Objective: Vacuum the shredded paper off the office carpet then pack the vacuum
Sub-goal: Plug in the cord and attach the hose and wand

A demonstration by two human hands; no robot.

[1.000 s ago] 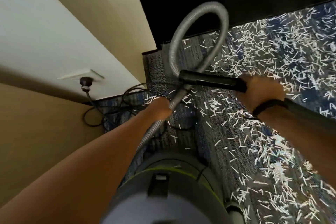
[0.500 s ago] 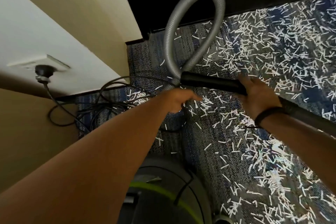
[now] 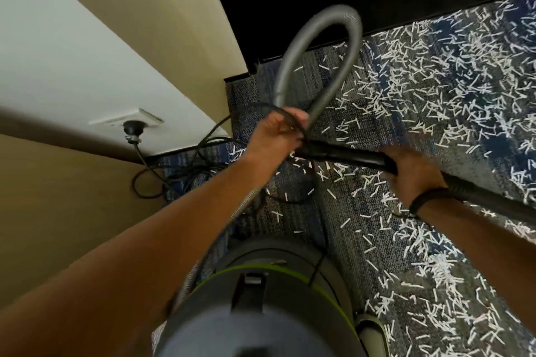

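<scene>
The floor is covered by a blue-grey patterned carpet (image 3: 290, 90). White paper shreds (image 3: 452, 90) are scattered thickly over its right part and thinly toward the corner; too many are present to be counted. Two wall faces are seen at the left: a pale wall (image 3: 58, 46) and a tan wall (image 3: 55, 211) below it. A dark zone is found along the far edge of the carpet.

One socket plate (image 3: 127, 118) is mounted on the pale wall, and one black plug (image 3: 132, 128) is seated in it. One black cord (image 3: 179, 165) is led from the plug and lies in loose coils on the carpet in the corner.

One vacuum (image 3: 261, 313), grey with a green band, stands at the bottom centre. One grey hose (image 3: 319, 35) is arched in a loop above the carpet. One black wand (image 3: 348, 155) is held level across the middle.

Two hands are shown. The left hand (image 3: 275, 136) is curled around the hose end and a strand of cord where hose and wand meet. The right hand (image 3: 412, 171) is wrapped around the wand; one dark band (image 3: 426, 197) is worn on its wrist.
</scene>
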